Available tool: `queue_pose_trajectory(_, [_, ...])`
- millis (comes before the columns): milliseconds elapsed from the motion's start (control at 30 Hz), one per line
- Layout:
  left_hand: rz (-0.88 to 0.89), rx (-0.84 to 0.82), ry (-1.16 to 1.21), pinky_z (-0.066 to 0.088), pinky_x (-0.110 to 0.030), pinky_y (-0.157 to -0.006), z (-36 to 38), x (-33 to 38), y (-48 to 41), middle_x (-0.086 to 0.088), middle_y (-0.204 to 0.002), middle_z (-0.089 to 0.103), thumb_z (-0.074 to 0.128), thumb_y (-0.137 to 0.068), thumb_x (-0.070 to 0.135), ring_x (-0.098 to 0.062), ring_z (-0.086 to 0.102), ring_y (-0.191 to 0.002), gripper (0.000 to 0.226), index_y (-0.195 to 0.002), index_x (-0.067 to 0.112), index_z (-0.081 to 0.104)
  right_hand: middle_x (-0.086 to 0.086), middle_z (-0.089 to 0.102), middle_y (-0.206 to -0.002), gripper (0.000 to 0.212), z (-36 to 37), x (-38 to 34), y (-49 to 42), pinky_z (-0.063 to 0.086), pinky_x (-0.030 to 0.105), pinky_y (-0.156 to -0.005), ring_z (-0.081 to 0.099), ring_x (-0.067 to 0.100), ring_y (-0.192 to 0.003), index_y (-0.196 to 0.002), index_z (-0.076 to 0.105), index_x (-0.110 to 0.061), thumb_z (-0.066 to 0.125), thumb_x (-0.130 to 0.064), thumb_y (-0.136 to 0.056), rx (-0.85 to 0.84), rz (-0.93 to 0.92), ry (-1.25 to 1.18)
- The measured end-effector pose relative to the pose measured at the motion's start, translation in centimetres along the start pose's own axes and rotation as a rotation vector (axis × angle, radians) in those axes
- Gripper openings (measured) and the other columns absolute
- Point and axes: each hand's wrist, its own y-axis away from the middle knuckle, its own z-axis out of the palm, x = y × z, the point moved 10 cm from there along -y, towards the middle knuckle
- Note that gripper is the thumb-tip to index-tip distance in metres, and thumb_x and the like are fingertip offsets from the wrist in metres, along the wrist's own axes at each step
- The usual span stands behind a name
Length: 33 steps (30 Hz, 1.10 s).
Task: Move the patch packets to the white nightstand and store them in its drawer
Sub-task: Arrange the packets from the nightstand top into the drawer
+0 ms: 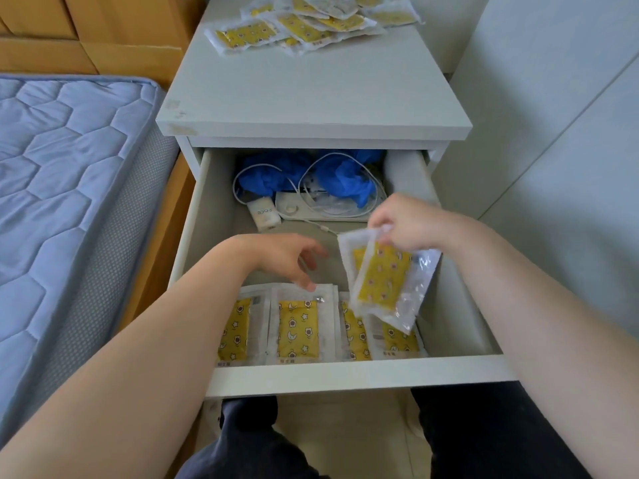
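Lowering the held packets into the drawer is the step in hand. They belong at the right end of the row of packets already lying flat along the front wall

Doing it well, as judged:
- bring the bunch down flat, long edges parallel to the row, yellow face up like the others
- the film wrappers look slippery and the bunch fans out at the bottom, so square it against the drawer floor before letting go
- keep clear of the white cable trailing toward the front

Right hand: over the right front of the drawer, wrist bent down, fingers and thumb pinching the top edges of the bunch, which hangs tilted just above the row. Two packets show plainly; cannot tell if there are more

Left hand: over the middle of the drawer, palm down, fingers loosely spread and holding nothing. Fingertips sit at the top edge of a middle packet; cannot tell whether they touch it

Stock: a loose pile of packets lies at the back of the white nightstand top, so a good share is not yet stored

Drawer rear: blue material, small white box
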Motion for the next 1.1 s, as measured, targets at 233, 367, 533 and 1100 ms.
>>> queue_pose_trajectory(233, [-0.155,-0.144,-0.222,0.036,-0.035,-0.106,2.7,-1.6,-0.5,0.002,-0.143,0.045,0.063,-0.088,0.044,-0.020,0.046,-0.127,0.070,-0.147,0.028,0.030,0.000,0.056,-0.077,0.028,9.7,1.2,0.2,0.042,0.031,-0.070,0.054,0.024,-0.081,-0.078,0.060,-0.015,0.052,-0.036,-0.095,-0.494,0.076,0.413])
queue_pose_trajectory(367, [-0.152,-0.162,-0.303,0.037,-0.037,-0.106,3.6,-1.1,-1.0,0.002,-0.144,0.044,0.061,-0.089,0.045,-0.021,0.045,-0.128,0.067,-0.146,0.027,0.033,0.010,0.063,-0.106,0.050,10.1,2.3,-0.2,0.045,0.032,-0.076,0.055,0.027,-0.086,-0.113,0.061,-0.004,0.048,-0.049,-0.095,-0.494,0.160,0.468])
queue_pose_trajectory(533, [-0.170,-0.163,-0.397,0.035,-0.037,-0.105,4.5,-0.8,-1.8,0.000,-0.149,0.039,0.062,-0.087,0.049,-0.025,0.039,-0.134,0.075,-0.148,0.023,0.028,0.007,0.066,-0.109,0.057,10.5,3.2,-0.5,0.050,0.034,-0.080,0.063,0.025,-0.096,-0.117,0.060,-0.007,0.055,-0.056,-0.088,-0.501,0.194,0.489])
queue_pose_trajectory(1100, [-0.175,-0.177,-0.381,0.034,-0.040,-0.109,5.0,-1.0,-2.2,-0.001,-0.152,0.035,0.058,-0.086,0.057,-0.026,0.039,-0.135,0.083,-0.151,0.024,0.019,0.009,0.050,-0.138,0.078,12.6,2.7,-0.1,0.047,0.036,-0.094,0.056,0.027,-0.115,-0.142,0.035,-0.011,0.050,-0.063,-0.087,-0.596,0.157,0.307])
